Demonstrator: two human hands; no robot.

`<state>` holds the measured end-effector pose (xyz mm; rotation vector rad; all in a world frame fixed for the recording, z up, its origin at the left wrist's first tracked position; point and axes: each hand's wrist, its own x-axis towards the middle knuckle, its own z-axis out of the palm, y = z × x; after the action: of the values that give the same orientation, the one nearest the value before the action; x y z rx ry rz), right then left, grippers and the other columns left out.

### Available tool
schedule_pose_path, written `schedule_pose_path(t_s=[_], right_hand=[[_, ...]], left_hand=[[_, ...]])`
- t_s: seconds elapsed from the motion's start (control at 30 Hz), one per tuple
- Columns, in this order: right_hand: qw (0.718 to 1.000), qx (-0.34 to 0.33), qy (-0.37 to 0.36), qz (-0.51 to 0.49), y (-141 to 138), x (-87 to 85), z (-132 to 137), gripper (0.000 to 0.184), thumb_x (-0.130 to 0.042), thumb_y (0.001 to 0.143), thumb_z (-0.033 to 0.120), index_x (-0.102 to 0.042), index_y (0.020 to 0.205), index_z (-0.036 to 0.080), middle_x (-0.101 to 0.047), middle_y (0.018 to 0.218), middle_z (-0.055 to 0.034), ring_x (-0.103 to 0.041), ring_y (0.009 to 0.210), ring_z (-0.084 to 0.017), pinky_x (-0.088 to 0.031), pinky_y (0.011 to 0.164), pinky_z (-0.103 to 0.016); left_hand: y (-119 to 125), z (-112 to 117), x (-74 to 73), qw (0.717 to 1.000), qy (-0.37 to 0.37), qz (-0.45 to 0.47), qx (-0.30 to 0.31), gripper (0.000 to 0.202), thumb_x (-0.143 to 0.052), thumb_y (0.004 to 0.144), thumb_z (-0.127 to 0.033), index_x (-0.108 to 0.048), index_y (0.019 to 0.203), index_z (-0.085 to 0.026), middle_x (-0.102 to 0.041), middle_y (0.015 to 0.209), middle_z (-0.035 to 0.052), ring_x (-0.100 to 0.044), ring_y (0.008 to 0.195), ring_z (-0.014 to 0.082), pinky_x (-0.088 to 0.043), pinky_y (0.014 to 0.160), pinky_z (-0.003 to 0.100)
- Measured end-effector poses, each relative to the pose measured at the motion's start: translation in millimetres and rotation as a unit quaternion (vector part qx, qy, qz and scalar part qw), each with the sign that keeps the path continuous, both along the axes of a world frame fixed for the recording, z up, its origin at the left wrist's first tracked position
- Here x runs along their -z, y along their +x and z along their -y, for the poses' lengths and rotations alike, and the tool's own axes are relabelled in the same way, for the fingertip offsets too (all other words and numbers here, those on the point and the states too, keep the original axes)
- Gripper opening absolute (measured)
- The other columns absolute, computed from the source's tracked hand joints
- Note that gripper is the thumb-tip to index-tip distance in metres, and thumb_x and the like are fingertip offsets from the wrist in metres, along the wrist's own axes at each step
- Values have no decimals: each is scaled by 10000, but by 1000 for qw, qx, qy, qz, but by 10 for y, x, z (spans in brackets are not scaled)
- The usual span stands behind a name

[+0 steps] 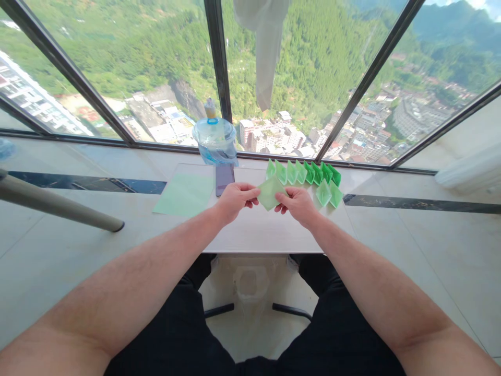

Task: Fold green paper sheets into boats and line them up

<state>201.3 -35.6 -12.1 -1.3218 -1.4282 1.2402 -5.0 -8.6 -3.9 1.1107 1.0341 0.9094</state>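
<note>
A pale green folded paper (270, 192), roughly diamond-shaped, is held up over the small table (262, 235) between my two hands. The fingers of my left hand (237, 200) pinch its left corner. My right hand (298, 204) grips the lower right edge between thumb and fingers. Beyond my right hand stands a row of folded green paper pieces (309, 172), running from pale to deeper green, with two pale ones (324, 193) in front. On the table's left lies a stack or sheet of pale green paper (186, 195).
A dark phone (224, 179) lies at the table's back, near a large clear blue plastic water jug (214, 138). Black window frames (221, 62) rise behind. A grey pole (58, 201) reaches in from the left. Black metal chair or table legs (219, 310) show below.
</note>
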Motion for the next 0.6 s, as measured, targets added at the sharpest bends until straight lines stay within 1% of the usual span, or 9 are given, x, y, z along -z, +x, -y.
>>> schedule_pose_path(t_s=[0.07, 0.17, 0.27, 0.37, 0.5, 0.6], right_hand=[[1000, -12, -4, -19, 2, -6, 4, 367, -698, 816, 517, -692, 794, 150, -704, 639, -47, -618, 535, -133, -475, 491, -236], [998, -50, -11, -47, 18, -25, 7, 417, -712, 797, 557, -717, 867, 146, -722, 697, -60, -671, 601, -165, -507, 517, -254], [997, -64, -18, -50, 57, -56, 13, 441, -731, 775, 574, -737, 854, 141, -719, 679, -62, -660, 581, -159, -526, 542, -271], [994, -76, -18, -71, 111, -97, 27, 431, -758, 752, 561, -754, 867, 145, -724, 700, -62, -669, 607, -165, -545, 575, -285], [986, -116, -36, -115, 164, -149, 44, 390, -728, 799, 513, -763, 931, 147, -748, 789, -86, -708, 698, -189, -564, 622, -295], [985, -105, -54, -126, 168, -174, 47, 373, -725, 801, 495, -769, 942, 153, -757, 812, -94, -720, 717, -196, -569, 635, -297]], left_hand=[[5, 12, -7, 1000, 12, -9, -4, 268, -819, 639, -365, -696, 692, -133, -657, 581, 44, -580, 551, 123, -429, 551, 260], [10, 38, -29, 1000, 25, -17, -1, 267, -820, 641, -362, -696, 698, -133, -679, 607, 53, -629, 587, 150, -458, 564, 271], [9, 63, -61, 1000, 12, 2, 15, 277, -823, 637, -355, -722, 760, -128, -704, 657, 61, -657, 612, 166, -487, 577, 283], [5, 81, -96, 1000, 8, 12, 28, 281, -807, 646, -321, -748, 833, -121, -724, 705, 71, -675, 637, 174, -507, 593, 288], [9, 95, -130, 1000, 14, 9, 6, 308, -812, 642, -336, -744, 849, -118, -726, 705, 67, -679, 638, 176, -512, 586, 284], [17, 103, -147, 1000, 12, 8, -3, 342, -824, 636, -363, -741, 858, -118, -729, 713, 69, -682, 639, 179, -513, 583, 285]])
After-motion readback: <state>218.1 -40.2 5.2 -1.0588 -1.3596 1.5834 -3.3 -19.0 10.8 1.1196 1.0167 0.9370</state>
